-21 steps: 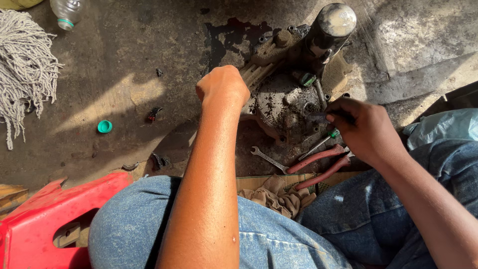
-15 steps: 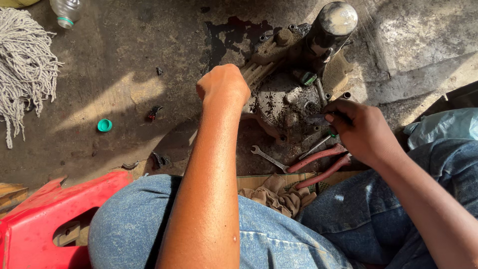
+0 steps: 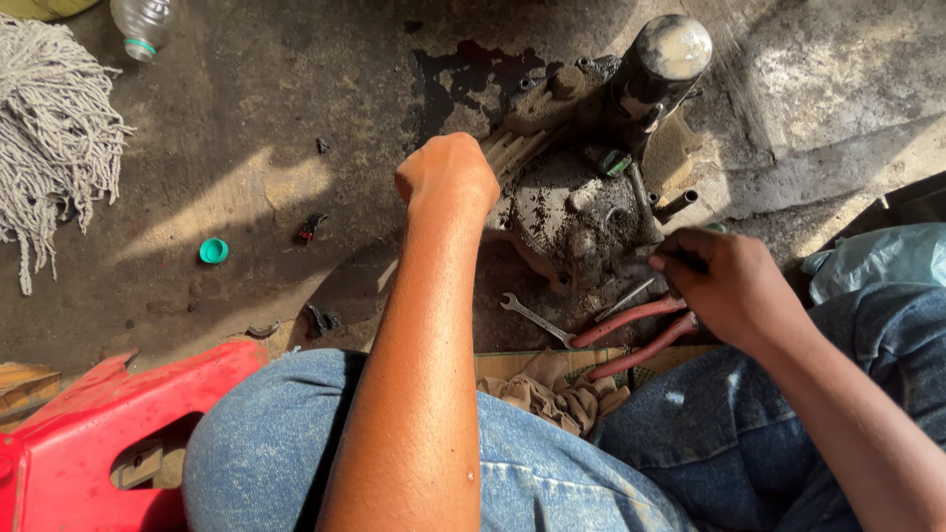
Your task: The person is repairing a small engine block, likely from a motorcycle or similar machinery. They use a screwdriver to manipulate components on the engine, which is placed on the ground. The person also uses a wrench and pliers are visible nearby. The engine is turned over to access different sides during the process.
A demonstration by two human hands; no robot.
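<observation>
Sitting posture: jeans-clad knees are being seen at the bottom, with a red plastic stool (image 3: 108,433) beside the left knee.
Packages: a clear plastic bottle (image 3: 143,25) is lying at the top left edge; its label cannot be read. A small teal cap (image 3: 213,250) is lying on the concrete floor (image 3: 296,118), well apart from the hands. A pale blue plastic bag (image 3: 877,258) is lying at the right.
Other items: a grey mop head (image 3: 49,138) is lying at the left; a beige rag (image 3: 552,394) is being kept between the knees.
Change: compared with half a second ago, the right hand is being seen slightly lower, nearer the pliers; the left fist is unchanged.
Engine part (image 3: 581,187): a grimy, oil-caked metal casting with a dark cylinder on top is sitting on the floor at centre, beside a dark oil stain.
Left hand (image 3: 448,177): is being held in a closed fist against the part's left edge; whether anything is held inside cannot be told.
Right hand (image 3: 729,286): is being curled narrowly around a thin dark tool at the part's lower right; the tool itself is mostly hidden.
Tools: a small spanner (image 3: 537,318) and red-handled pliers (image 3: 641,330) are lying just below the part.
</observation>
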